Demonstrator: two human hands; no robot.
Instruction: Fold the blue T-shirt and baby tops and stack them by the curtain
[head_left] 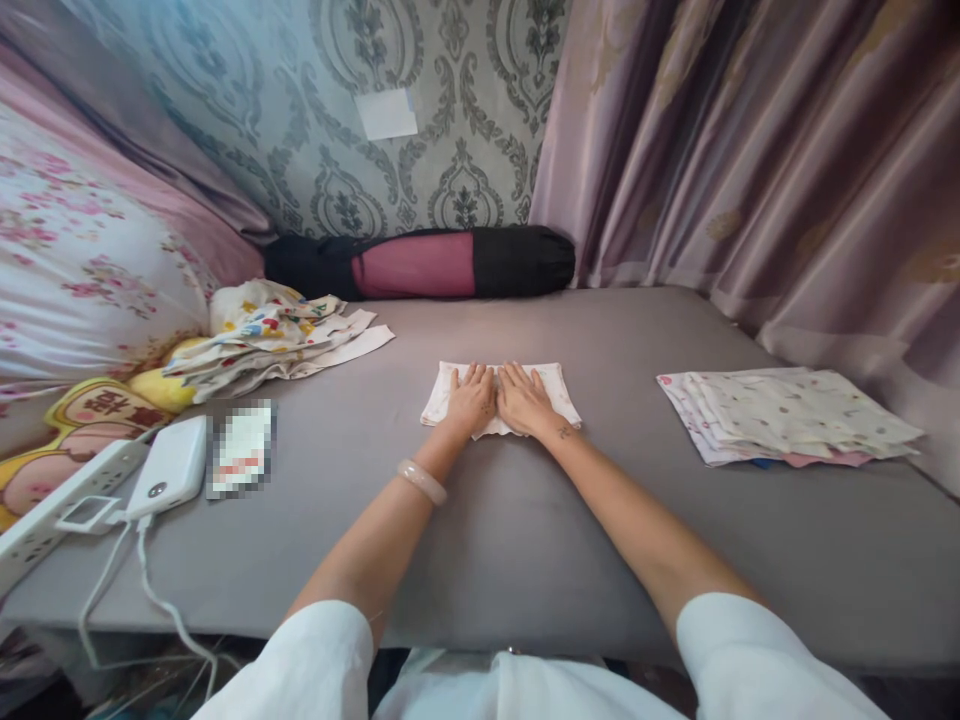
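Note:
A small white folded garment (556, 384) with a faint print lies on the grey bed surface in front of me. My left hand (472, 397) rests flat on its left half, fingers stretched out. Beside it, my right hand (521, 397) presses flat on the other half, the two hands nearly touching at the middle. Both palms face down, and part of the cloth is hidden beneath them. A stack of folded printed clothes (787, 410) lies to the right. On the left is a loose heap of printed clothes (274, 330).
A long black and maroon bag (412, 265) lies along the wall. At the left are a white power bank (171, 465), a power strip (67, 500), white cables (161, 590), a blurred packet (240, 450) and a yellow plush cushion (82, 430). Curtains (720, 140) hang at the right.

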